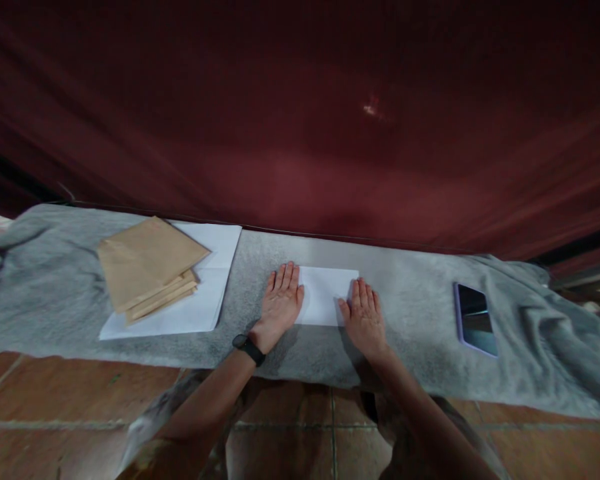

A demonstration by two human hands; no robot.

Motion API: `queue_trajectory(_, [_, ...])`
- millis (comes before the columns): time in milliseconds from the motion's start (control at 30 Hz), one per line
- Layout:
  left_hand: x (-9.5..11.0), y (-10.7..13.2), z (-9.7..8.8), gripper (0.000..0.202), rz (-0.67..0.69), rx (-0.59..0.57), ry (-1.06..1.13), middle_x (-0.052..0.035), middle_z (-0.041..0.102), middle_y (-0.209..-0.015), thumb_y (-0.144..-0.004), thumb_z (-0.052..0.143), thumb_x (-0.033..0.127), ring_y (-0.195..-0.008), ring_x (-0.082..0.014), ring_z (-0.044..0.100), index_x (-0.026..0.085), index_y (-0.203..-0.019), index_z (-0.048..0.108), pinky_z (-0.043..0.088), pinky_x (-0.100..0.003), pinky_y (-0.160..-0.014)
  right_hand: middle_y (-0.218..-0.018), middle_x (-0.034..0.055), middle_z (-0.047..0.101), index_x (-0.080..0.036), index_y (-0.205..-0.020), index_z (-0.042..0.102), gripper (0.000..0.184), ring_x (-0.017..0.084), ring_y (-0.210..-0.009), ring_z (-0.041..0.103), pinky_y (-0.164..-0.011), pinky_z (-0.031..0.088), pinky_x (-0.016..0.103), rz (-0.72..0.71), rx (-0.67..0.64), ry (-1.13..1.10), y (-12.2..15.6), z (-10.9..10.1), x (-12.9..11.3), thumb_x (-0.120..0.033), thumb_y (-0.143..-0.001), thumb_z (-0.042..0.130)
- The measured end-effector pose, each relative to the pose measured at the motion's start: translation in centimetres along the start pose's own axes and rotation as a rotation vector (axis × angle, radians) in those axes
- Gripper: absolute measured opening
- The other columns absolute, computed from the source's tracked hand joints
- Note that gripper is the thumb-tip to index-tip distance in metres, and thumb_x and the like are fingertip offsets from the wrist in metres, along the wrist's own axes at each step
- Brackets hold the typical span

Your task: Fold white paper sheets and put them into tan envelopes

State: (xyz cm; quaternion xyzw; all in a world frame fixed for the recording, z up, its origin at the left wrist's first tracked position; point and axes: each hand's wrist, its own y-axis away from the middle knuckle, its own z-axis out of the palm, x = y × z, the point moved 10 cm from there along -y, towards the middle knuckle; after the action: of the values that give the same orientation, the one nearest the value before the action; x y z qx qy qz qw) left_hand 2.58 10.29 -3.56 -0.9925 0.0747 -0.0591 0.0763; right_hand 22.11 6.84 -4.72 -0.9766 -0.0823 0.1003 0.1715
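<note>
A small white sheet of paper (pixel 325 297) lies flat on the grey cloth (pixel 410 267), squarely in front of me. At its left edge my left hand (pixel 281 299) rests flat, fingers together and stretched forward, with a dark watch on the wrist. My right hand (pixel 365 313) lies flat by the right edge, its fingers also stretched out and the thumb near the paper. Neither hand grasps anything. Whether the sheet is folded or single I cannot tell.
Over on the left, several brown paper envelopes (pixel 153 260) lie on a stack of larger white paper (pixel 215 273). A phone in a purple case (pixel 476 319) lies on the right. A dark red upright surface (pixel 300 133) stands behind the cloth. Below is a tiled floor (pixel 280 447).
</note>
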Motion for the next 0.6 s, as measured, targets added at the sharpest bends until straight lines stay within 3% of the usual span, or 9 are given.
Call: queue_trajectory(600, [-0.33, -0.10, 0.24, 0.058, 0.001, -0.032, -0.045, -0.0110, 0.033, -0.164, -0.104, 0.028, 0.032, -0.154, -0.0258, 0.026, 0.010, -0.156, 0.035, 0.019, -0.047, -0.127, -0.158, 0.0250, 0.040, -0.002, -0.156, 0.033, 0.067, 0.034, -0.147, 0.038, -0.119, 0.030, 0.053, -0.010, 0.011, 0.005, 0.43, -0.23, 0.01, -0.048, -0.107, 0.030])
